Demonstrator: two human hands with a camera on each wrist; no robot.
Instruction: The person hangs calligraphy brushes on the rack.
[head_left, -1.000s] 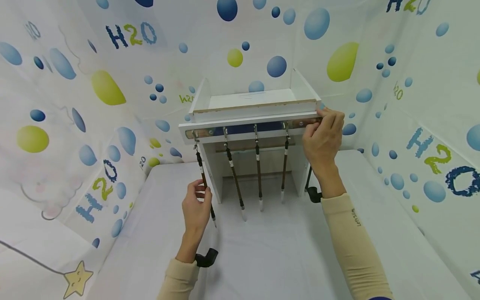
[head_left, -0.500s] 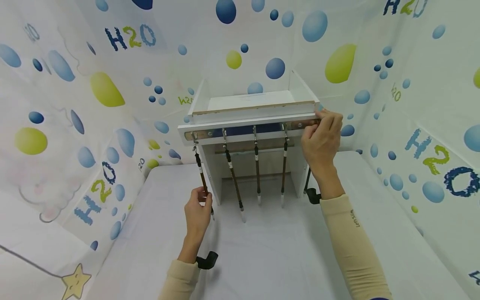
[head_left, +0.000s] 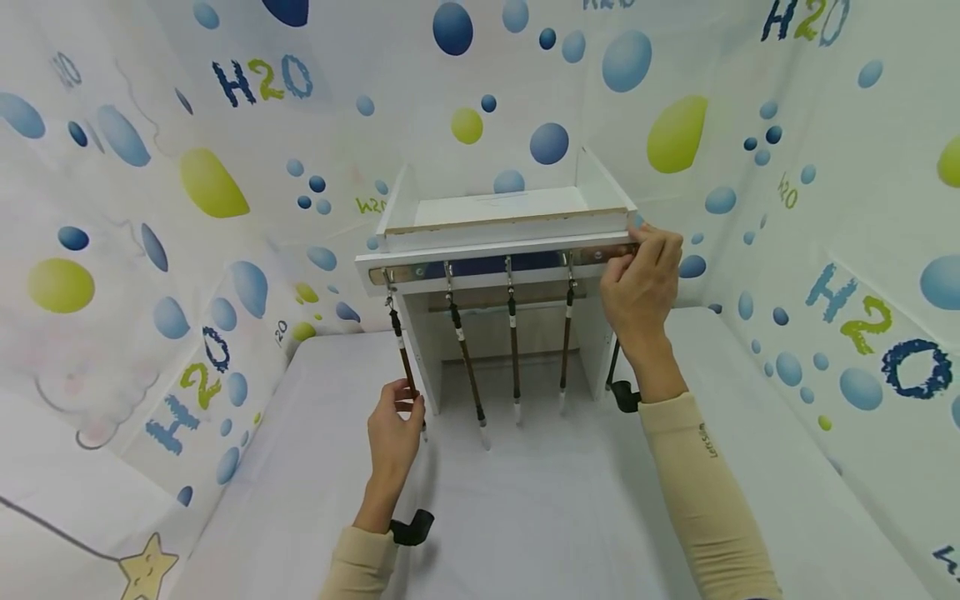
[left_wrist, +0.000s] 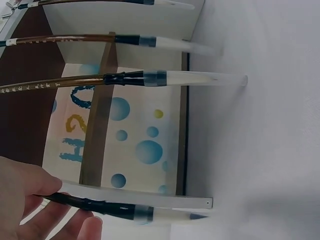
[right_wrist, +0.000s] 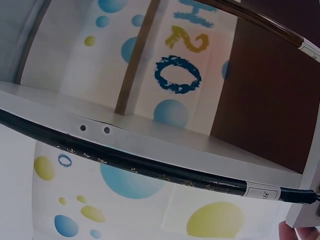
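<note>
1. Walls [head_left: 135, 167] of white sheeting printed with blue and green bubbles and "H2O" lettering close in a desk [head_left: 540, 517] draped in white cloth.
2. A white wooden stand [head_left: 502, 225] sits at the back of the desk, with a metal hook rail [head_left: 510, 260] across its front edge.
3. Four calligraphy brushes hang from the rail, tips down; the three inner ones [head_left: 514, 350] hang free.
4. The left hand [head_left: 395, 437] holds the leftmost brush [head_left: 403, 358] low on its shaft, thumb and fingers [left_wrist: 35, 187] pinched around the dark handle just above the capped tip.
5. That brush hangs from the rail's left-end hook, beside the stand's left side panel.
6. The right hand [head_left: 637, 287] grips the right end of the rail, fingers curled over its top edge.
7. A dark brush [right_wrist: 150, 167] hangs just below the right hand, outside the stand's right panel.
</note>
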